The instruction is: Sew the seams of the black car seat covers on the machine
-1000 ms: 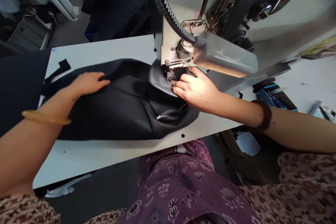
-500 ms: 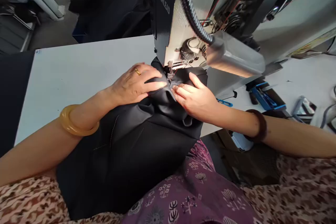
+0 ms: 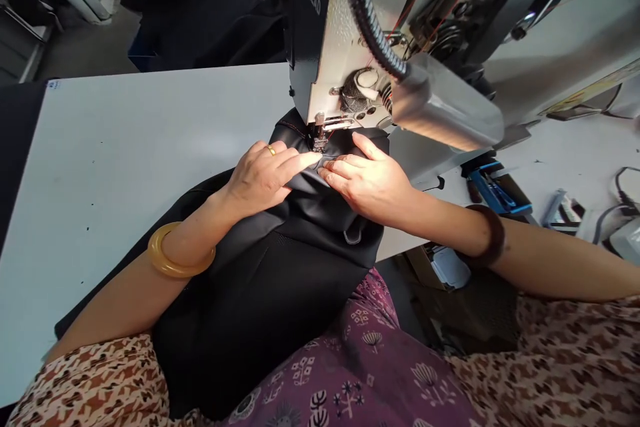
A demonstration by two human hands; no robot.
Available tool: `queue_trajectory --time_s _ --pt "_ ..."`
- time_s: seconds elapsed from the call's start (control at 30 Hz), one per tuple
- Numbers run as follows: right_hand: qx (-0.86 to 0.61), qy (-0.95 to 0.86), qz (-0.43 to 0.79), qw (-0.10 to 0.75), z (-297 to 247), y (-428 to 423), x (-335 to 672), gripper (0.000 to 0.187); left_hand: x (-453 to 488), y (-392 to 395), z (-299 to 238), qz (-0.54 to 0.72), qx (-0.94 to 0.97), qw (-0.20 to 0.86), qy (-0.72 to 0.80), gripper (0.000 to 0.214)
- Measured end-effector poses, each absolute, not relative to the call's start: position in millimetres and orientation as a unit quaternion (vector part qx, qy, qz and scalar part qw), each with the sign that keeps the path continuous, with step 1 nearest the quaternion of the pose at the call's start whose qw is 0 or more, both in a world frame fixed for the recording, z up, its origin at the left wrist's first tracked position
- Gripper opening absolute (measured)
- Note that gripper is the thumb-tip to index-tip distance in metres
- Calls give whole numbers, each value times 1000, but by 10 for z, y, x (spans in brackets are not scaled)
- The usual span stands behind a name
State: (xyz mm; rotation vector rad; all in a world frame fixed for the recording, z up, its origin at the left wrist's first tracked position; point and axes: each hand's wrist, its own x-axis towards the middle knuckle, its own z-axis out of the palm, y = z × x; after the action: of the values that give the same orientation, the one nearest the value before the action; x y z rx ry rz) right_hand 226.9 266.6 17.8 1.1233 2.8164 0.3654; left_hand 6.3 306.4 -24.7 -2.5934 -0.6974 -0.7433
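Observation:
A black, leather-like sheet (image 3: 240, 320) is bunched under the presser foot (image 3: 320, 140) of a sewing machine and hangs down over my lap. My left hand (image 3: 267, 177) lies on it left of the foot, its index finger stretched toward the foot and its other fingers curled on a fold. To the right, my right hand (image 3: 367, 180) rests on the sheet with fingers stretched out flat and thumb apart. Its fingertips are close to my left index finger, just in front of the foot. A metal loop (image 3: 353, 237) shows on the sheet below my right hand.
The sewing machine head (image 3: 325, 53) rises in front, with a lamp (image 3: 445, 103) on a flexible neck (image 3: 367, 20). A white table (image 3: 150, 120) extends left. A blue box of tools (image 3: 500, 190) sits on the right. More dark material (image 3: 215, 7) lies behind the table.
My left hand has drawn its fingers in, with the index finger now pointing at the presser foot. My left forearm has shifted right, and the sheet's left part lies differently. My right hand stays nearly in place.

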Motion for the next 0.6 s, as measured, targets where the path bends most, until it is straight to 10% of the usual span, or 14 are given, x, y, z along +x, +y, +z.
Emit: queue_trajectory --time_s 0.6 --pt "324 942 51 69 317 2949 2384 41 342 2811 -302 -276 -854 264 -354 15"
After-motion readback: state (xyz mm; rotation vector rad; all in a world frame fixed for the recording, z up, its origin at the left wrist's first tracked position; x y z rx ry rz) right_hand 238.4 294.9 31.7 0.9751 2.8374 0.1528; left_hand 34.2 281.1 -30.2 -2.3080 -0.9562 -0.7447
